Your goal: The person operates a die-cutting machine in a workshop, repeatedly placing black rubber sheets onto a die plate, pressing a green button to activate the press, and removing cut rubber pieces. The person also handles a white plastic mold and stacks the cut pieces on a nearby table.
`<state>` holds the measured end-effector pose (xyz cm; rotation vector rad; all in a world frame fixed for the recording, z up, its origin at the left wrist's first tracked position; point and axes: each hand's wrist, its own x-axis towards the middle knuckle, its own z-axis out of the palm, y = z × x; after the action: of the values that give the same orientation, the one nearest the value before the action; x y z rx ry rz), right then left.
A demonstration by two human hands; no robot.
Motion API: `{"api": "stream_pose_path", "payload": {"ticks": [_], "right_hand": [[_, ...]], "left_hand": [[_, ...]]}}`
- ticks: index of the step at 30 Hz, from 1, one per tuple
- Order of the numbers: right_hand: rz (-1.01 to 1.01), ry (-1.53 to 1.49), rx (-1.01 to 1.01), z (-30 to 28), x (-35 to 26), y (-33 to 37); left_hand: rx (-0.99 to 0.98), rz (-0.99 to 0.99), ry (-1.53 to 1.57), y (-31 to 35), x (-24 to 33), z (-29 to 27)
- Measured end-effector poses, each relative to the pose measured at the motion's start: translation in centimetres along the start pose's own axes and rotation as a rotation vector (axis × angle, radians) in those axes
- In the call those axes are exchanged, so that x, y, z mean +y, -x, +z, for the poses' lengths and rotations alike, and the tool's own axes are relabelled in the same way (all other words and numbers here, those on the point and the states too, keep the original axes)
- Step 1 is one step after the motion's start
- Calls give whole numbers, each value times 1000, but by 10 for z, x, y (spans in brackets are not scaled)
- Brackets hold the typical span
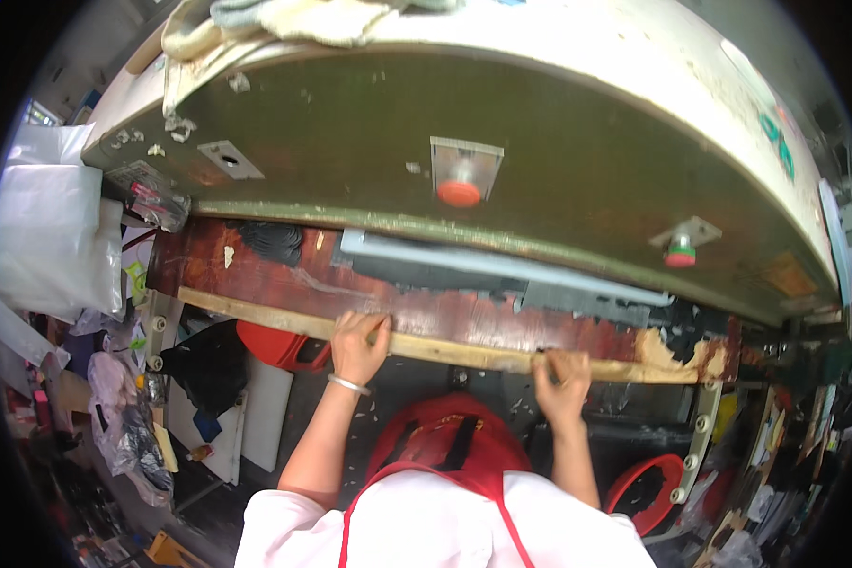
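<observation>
hands rest on a long pale wooden strip (445, 352) that runs along the front edge of a worn, reddish-brown worktop (256, 270). the left hand (360, 343) sits near the middle of the strip, its fingers curled over the top edge and partly closed on the wood. the right hand (563, 381) is further along to the right, its fingers bent down over the same strip, thumb side toward the body; how tightly it grips is hard to tell. a thin silver bracelet (347, 384) circles the left wrist.

judging from this, the step in hand is seating or holding the strip against the worktop's front edge, with both hands pressing it in place. a next move would likely call for even pressure from both hands, keeping the strip level along the edge.

above the worktop hangs the large dark green underside of a machine (559, 161), curved by the lens, with two red round knobs (459, 192) on metal plates. a grey-blue flat bar (502, 270) lies on the worktop behind the strip.

much is unclear. the far right end of the strip disappears into chipped, peeling surface. the undersides of both hands and the fingertips behind the strip are hidden. a red apron (445, 445) blocks the view below, and the clutter of bags and red tubs at the sides is too blurred to name with confidence.
</observation>
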<state>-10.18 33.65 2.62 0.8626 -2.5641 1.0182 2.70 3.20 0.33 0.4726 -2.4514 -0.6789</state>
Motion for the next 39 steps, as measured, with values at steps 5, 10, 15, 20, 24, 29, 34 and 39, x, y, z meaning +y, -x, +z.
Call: {"api": "stream_pose_path", "payload": {"ticks": [5, 10, 15, 20, 24, 29, 34, 39], "right_hand": [[245, -108, -54, -5, 9, 40], [377, 49, -107, -3, -28, 26], [138, -223, -158, 86, -96, -28], [53, -190, -177, 134, -172, 16], [234, -438, -263, 106, -181, 46], [625, -1370, -273, 55, -161, 46], [442, -1156, -65, 12, -147, 61], [399, -825, -31, -12, -134, 72]], "left_hand": [[-26, -78, 1, 32, -2, -7], [-121, -116, 27, 76, 18, -42], [46, -222, 82, 61, 12, -55], [9, -33, -100, 58, -1, -41], [8, -9, -198, 100, 1, -49], [-43, -32, -216, 128, 6, -61], [20, -1, -182, 128, 10, -63], [-37, -17, -188, 126, 9, -60]]}}
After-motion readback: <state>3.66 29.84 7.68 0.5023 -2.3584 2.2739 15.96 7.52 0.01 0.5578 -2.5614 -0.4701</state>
